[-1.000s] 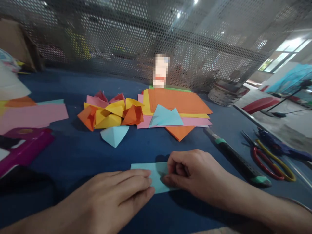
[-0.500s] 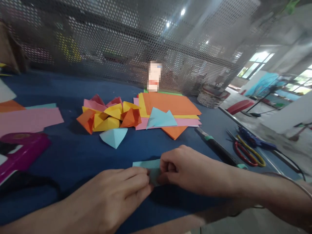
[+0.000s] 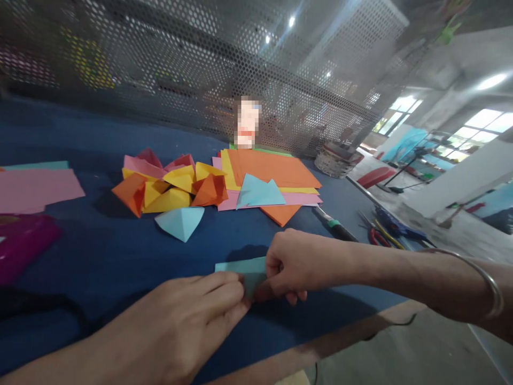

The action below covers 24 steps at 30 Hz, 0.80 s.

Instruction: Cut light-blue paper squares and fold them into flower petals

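Observation:
A piece of light blue paper (image 3: 250, 270) lies between my two hands near the front of the blue table. My left hand (image 3: 192, 313) presses its closed fingers on the paper's left part. My right hand (image 3: 294, 264) pinches its right end, with the fingers curled; part of the paper is hidden under both hands. Just beyond, a folded light blue paper piece (image 3: 181, 222) rests beside a cluster of yellow, orange and pink folded paper pieces (image 3: 170, 187). Another light blue folded piece (image 3: 260, 191) sits on the stack of coloured paper (image 3: 276, 168).
Pink paper sheets (image 3: 40, 190) and a magenta tool (image 3: 28, 246) are at the left. Right of the stack lie a dark-handled cutter (image 3: 334, 224), red-and-yellow-handled pliers (image 3: 382, 238) and a blue tool (image 3: 401, 224). A perforated metal panel (image 3: 180, 80) and a basket (image 3: 336, 159) stand behind.
My right hand has lifted and turned slightly, raising the right end of the light blue paper. My left hand stays on it. The view has shifted a little to the right.

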Each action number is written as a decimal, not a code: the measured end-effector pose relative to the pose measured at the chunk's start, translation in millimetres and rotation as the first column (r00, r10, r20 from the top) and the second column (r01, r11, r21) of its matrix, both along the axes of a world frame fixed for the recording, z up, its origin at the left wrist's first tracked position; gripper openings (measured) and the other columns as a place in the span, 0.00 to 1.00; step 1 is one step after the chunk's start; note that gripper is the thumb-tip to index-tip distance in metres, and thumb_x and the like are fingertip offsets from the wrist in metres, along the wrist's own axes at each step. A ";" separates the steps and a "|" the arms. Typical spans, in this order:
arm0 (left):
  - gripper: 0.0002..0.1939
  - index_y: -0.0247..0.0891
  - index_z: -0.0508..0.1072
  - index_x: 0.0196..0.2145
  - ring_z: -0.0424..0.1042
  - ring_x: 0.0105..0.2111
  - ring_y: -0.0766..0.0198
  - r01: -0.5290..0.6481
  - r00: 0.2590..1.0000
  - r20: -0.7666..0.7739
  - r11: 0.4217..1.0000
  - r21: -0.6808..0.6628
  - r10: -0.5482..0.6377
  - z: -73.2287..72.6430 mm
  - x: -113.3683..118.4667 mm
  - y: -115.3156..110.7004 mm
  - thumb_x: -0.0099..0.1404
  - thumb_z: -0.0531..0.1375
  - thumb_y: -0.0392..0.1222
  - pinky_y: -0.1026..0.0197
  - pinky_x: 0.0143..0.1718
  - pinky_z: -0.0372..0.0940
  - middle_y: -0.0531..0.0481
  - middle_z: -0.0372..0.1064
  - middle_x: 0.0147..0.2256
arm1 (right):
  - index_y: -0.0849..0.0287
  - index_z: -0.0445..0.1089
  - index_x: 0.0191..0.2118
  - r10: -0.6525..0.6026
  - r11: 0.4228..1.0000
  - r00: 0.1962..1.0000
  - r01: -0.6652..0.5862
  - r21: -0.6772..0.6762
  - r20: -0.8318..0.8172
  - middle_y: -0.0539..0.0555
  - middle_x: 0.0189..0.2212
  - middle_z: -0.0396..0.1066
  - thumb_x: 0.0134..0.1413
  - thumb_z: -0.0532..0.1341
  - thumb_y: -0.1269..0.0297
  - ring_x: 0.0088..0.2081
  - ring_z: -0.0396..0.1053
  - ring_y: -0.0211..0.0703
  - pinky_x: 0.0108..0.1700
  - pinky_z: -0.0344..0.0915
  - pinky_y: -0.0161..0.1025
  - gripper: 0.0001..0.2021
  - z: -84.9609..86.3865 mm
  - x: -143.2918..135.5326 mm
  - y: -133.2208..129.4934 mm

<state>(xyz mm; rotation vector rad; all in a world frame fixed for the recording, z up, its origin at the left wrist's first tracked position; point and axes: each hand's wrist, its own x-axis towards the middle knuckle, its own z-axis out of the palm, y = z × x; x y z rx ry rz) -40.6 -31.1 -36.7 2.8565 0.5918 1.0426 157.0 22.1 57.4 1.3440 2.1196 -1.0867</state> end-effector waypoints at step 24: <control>0.16 0.34 0.67 0.47 0.72 0.40 0.60 -0.020 0.999 0.027 0.991 0.133 0.017 -4.4 3.0 0.9 0.69 0.44 0.37 0.64 0.42 0.67 0.45 0.74 0.37 | 0.61 0.67 0.18 -0.166 0.982 0.983 0.172 -0.077 0.078 0.48 0.16 0.68 0.45 0.62 0.55 0.20 0.66 0.33 0.22 0.61 0.28 0.15 7.1 34.2 1.2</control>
